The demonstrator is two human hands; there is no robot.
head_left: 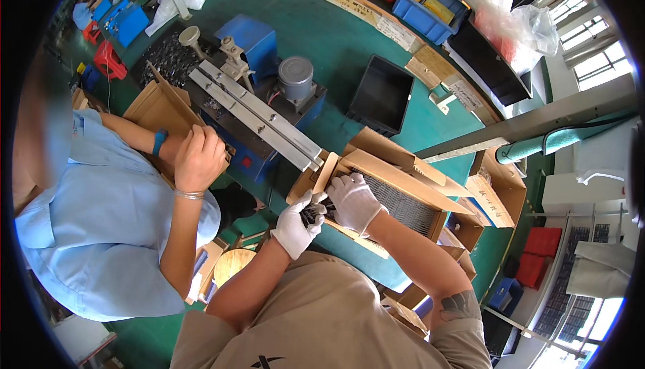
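Note:
My left hand (295,230), in a white glove, is closed around a bunch of small dark metal parts (310,215), with its fingers curled over them. Beside it my right hand (354,201), gloved in white too, reaches into the near-left end of a long cardboard box (438,224). Its fingers are bent down at the parts; what they grip is hidden beneath the glove. Rows of thin grey metal parts (403,202) fill the box to the right of that hand. An upright cardboard flap (326,173) stands just beyond my fingertips.
At the left a co-worker in a blue shirt (114,221) handles a cardboard box (159,106) beside a machine with a long metal rail (248,110). A black tray (381,94) lies on the green table (322,26). A grey beam (531,124) crosses at the right.

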